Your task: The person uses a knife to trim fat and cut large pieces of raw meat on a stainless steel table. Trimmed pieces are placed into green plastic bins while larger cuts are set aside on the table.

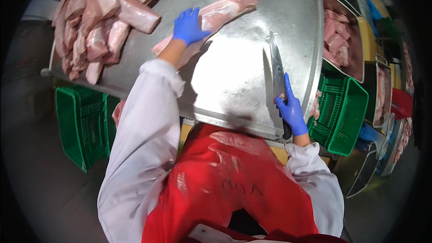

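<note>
A long pale-pink slab of meat (227, 9), like a pork loin, lies slantwise on the steel table (288, 0). My left hand (189, 28), in a blue glove, rests on top of its middle with the fingers stretched out. On the right, my blue-gloved right hand (293, 113) is closed round the dark handle of a large knife (276, 65). The blade points away from me, over the table and apart from the meat. Part of the slab is hidden under my left hand and wrist.
Several more slabs of meat (96, 18) are heaped at the table's far left. Green crates (83, 128) stand below its left edge and a green crate (344, 117) by its right edge. Beyond the right edge, a metal tub (357, 60) contains meat pieces (335, 38).
</note>
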The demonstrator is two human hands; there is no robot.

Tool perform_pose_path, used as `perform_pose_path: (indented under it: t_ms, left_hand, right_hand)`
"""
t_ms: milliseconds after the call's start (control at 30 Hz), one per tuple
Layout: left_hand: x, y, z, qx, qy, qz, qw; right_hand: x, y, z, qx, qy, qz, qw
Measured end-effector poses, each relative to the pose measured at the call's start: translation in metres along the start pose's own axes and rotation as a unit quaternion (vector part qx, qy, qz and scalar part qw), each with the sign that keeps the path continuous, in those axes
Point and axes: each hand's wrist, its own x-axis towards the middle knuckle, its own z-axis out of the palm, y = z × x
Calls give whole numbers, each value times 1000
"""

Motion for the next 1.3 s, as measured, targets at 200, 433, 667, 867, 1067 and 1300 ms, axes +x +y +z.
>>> perform_pose_path:
  t_ms: [200,433,667,867,1067,1300]
  left_hand:
    - [117,76,51,-30,-131,-93,986]
    - [81,163,51,-107,-101,192,970]
    - [-82,107,15,-90,-302,536,783]
    - [-66,111,32,-8,-157,-8,988]
    - [28,12,71,-373,-137,-17,918]
    - [31,-14,89,-595,-126,-125,784]
  right_hand:
    - [-83,24,-37,-18,108,97,989]
    - [-168,62,-49,73,214,204,952]
    - [-141,82,-36,85,199,158,963]
    - [-82,89,-14,80,161,65,982]
    - [-64,89,-3,127,153,56,978]
    - [-71,129,11,82,211,20,974]
